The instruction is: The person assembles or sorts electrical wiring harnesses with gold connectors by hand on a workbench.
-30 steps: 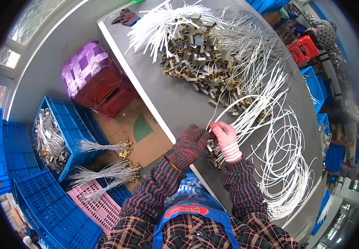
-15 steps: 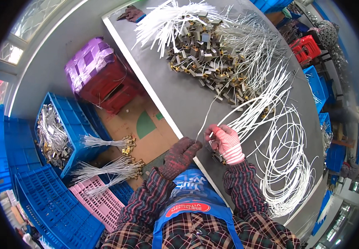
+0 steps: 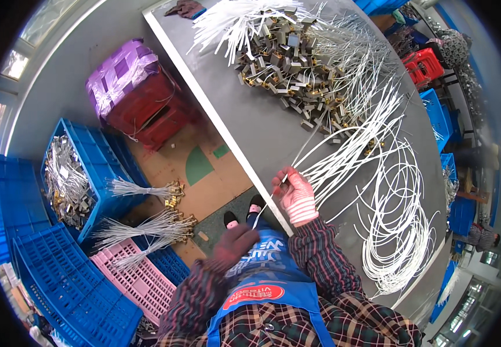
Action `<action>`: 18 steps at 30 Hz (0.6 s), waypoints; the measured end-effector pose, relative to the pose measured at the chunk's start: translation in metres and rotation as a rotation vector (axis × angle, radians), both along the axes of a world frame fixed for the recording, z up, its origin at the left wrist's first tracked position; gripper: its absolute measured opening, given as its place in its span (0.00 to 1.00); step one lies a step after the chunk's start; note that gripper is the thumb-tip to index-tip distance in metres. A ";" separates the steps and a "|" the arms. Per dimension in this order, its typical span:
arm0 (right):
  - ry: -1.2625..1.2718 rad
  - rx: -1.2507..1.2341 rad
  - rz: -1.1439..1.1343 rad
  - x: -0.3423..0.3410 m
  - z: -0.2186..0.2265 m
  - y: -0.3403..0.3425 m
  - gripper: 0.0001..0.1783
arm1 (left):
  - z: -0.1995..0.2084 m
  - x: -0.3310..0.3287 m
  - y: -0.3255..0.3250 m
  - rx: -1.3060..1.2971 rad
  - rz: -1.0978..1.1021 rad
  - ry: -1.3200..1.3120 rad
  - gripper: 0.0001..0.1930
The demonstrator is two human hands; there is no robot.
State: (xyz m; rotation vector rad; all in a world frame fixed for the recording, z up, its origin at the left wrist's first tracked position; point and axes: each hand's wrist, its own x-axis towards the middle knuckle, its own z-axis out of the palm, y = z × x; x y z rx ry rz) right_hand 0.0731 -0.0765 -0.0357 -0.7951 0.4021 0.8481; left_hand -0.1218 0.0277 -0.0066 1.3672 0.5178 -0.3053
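Observation:
My left hand (image 3: 234,247), in a dark maroon knit glove, is off the table edge above my blue apron (image 3: 268,260). It is blurred, its fingers look curled, and a thin white wire (image 3: 258,216) sticks up from the fingertips. Over the table's near edge, my right hand (image 3: 296,195), in a red-and-white striped glove, pinches a white wire whose pale end (image 3: 285,178) shows between thumb and fingers. A bundle of thick white cables (image 3: 349,156) lies just beyond my right hand. Farther off is a heap of small metal boxes with brass-coloured parts and wires (image 3: 296,69).
Coiled white cable (image 3: 398,248) covers the table's right side. A dark glove (image 3: 185,8) lies at the far corner. Left of the table stand a red stool with purple wrapping (image 3: 140,110), a blue crate of wired parts (image 3: 105,191), wire bundles (image 3: 146,231) and a pink crate (image 3: 137,277).
My left hand has drawn down and left from the table edge, toward my apron. My right hand has shifted left and slightly up to the edge. The view has tilted slightly.

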 end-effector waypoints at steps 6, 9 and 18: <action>-0.220 -0.082 -0.036 0.033 0.008 0.009 0.13 | 0.023 -0.201 0.067 0.352 -0.474 0.648 0.19; -0.210 -0.220 0.118 0.024 0.017 0.021 0.13 | 0.030 -0.193 0.066 0.577 -0.579 0.833 0.19; -0.451 -0.199 0.003 0.056 0.035 0.013 0.17 | -0.011 -0.127 0.024 -0.178 0.525 0.400 0.12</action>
